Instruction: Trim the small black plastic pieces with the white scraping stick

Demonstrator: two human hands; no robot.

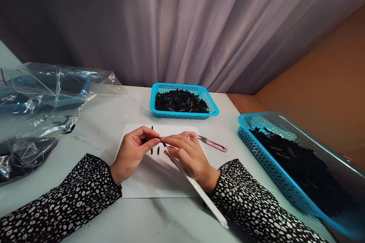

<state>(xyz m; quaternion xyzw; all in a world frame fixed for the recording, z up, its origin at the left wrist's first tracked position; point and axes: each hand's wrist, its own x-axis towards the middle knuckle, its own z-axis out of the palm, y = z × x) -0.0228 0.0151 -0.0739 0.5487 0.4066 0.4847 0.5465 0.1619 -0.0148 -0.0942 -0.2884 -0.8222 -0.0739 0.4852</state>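
Above a white sheet [159, 182], my left hand [134, 152] pinches a small black piece [161, 139] between thumb and index finger. My right hand [189, 153] is closed around a long white-handled tool [202, 193]; its narrow end meets the black piece, and its wide end points down toward my right sleeve. The fingertips of both hands nearly touch. A few small black pieces [158, 150] lie on the sheet between my hands. Just right of my right hand are pink-handled thread snips [213, 144].
A blue basket [185, 115] of black pieces stands behind the sheet. At the right is a larger blue basket [273, 172] with black pieces and a clear cover. Clear plastic bags [57, 102] with dark contents fill the left side. Behind hangs a grey curtain [171, 26].
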